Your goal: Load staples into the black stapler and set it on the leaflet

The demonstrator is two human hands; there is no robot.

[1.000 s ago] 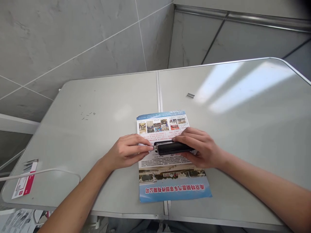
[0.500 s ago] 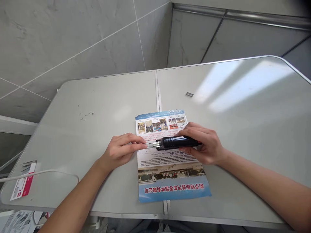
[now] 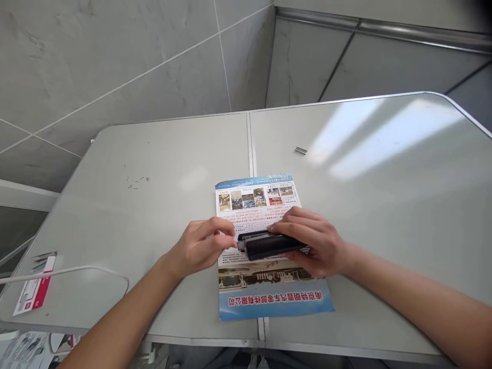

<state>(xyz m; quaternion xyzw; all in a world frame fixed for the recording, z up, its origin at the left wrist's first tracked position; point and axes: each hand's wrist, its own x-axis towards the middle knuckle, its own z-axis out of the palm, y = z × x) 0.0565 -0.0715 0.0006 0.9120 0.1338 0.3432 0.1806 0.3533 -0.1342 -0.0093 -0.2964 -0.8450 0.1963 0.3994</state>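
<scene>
A black stapler [image 3: 269, 247] lies tilted on its side in my right hand [image 3: 317, 241], whose fingers wrap round its rear half. My left hand [image 3: 207, 243] is closed at the other end, thumb and forefinger at the small metal tip [image 3: 241, 246] that pokes out of the stapler. Its remaining fingers are curled in. Under both hands is a printed leaflet [image 3: 272, 302] with small photos, red lettering and blue bands. The stapler hides part of its middle.
A short strip of staples [image 3: 300, 150] lies beyond the leaflet. Several loose staples [image 3: 138, 180] are scattered at the left. Near the left edge, a white cable [image 3: 88, 267] crosses a red-and-white box [image 3: 36, 289] with more staple strips [image 3: 43, 260] behind it. The white table [image 3: 192, 154] has a centre seam.
My right hand has rolled the stapler onto its side and brought it slightly nearer. Less of the silver metal part shows at its front end. My left fingers have curled more.
</scene>
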